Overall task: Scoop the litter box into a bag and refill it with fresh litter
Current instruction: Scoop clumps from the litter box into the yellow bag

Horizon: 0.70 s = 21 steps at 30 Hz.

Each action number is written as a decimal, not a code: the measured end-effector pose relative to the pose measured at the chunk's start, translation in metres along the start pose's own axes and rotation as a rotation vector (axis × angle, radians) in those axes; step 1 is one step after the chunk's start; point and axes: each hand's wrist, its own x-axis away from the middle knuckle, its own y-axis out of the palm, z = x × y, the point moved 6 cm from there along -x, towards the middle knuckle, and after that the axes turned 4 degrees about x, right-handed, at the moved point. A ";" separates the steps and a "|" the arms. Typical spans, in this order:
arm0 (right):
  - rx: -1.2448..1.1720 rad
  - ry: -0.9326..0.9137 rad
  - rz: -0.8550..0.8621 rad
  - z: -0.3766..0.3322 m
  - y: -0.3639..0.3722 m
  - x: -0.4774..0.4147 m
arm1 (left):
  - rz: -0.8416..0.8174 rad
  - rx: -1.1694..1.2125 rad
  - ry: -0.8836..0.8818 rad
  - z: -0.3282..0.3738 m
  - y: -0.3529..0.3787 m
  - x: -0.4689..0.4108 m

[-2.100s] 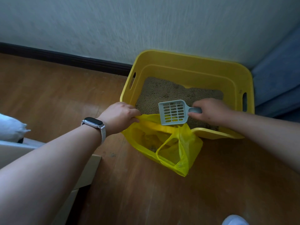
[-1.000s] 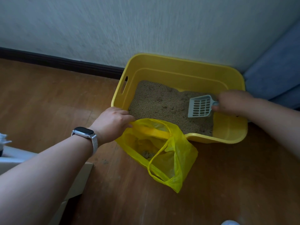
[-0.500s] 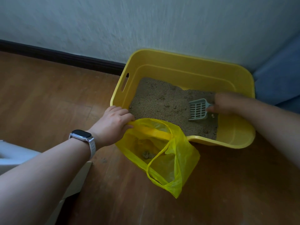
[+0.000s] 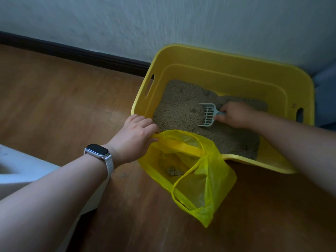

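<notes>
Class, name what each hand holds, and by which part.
Left hand grips the yellow bag by one handle; right hand grips the scoop by its handle.

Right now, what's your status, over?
Left hand grips thin yellow plastic bag. Right hand holds pale slotted scoop in yellow plastic box of litter. Nothing seen between scoop and bag.

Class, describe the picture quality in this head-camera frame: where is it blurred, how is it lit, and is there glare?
Head view: dim, bluish light, no strong glare; the white textured wall and far rim of the yellow plastic litter box are streaked by motion blur; the right hand holding the grey slotted scoop is soft and shadowed.
</notes>
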 end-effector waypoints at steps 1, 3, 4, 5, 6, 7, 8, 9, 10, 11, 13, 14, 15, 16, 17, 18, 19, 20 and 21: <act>-0.001 -0.007 0.007 -0.003 0.000 -0.002 | 0.000 -0.008 0.002 0.000 0.000 0.000; -0.009 -0.020 0.018 -0.009 0.002 -0.007 | -0.005 -0.033 0.005 0.001 0.002 0.000; -0.016 -0.024 0.021 -0.012 0.003 -0.009 | -0.008 -0.043 0.004 0.001 0.003 0.000; -0.021 -0.029 0.024 -0.016 0.005 -0.011 | -0.007 -0.050 0.004 0.001 0.003 0.000; -0.026 -0.034 0.028 -0.020 0.006 -0.014 | -0.004 -0.054 0.005 0.001 0.004 0.000; -0.032 -0.040 0.035 -0.024 0.007 -0.017 | -0.001 -0.058 0.007 0.000 0.004 -0.001; -0.040 -0.044 0.043 -0.028 0.008 -0.019 | 0.001 -0.061 0.009 0.000 0.004 -0.001; -0.048 -0.047 0.050 -0.032 0.009 -0.021 | 0.004 -0.063 0.012 0.000 0.003 -0.001; -0.060 -0.051 0.053 -0.036 0.009 -0.022 | 0.007 -0.065 0.014 0.001 0.003 -0.002; -0.074 -0.056 0.053 -0.039 0.010 -0.024 | 0.010 -0.067 0.015 0.001 0.003 -0.002; -0.114 -0.065 0.049 -0.045 0.012 -0.027 | 0.015 -0.068 0.014 0.002 0.002 -0.002; -0.137 -0.066 0.046 -0.046 0.013 -0.027 | 0.016 -0.066 0.012 0.003 0.002 -0.002; -0.156 -0.067 0.047 -0.048 0.014 -0.028 | 0.018 -0.064 0.011 0.003 0.002 -0.002; -0.174 -0.070 0.047 -0.051 0.015 -0.029 | 0.019 -0.065 0.009 0.003 0.003 -0.002; -0.196 -0.075 0.044 -0.053 0.017 -0.030 | 0.021 -0.068 0.009 0.003 0.003 -0.002; -0.223 -0.083 0.041 -0.056 0.018 -0.030 | 0.022 -0.070 0.009 0.002 0.003 -0.002; -0.249 -0.091 0.039 -0.060 0.019 -0.030 | 0.026 -0.074 0.011 0.002 0.003 -0.002; -0.271 -0.100 0.041 -0.063 0.020 -0.030 | 0.030 -0.077 0.013 0.003 0.004 -0.002; -0.286 -0.106 0.046 -0.065 0.021 -0.030 | 0.034 -0.079 0.016 0.002 0.004 -0.001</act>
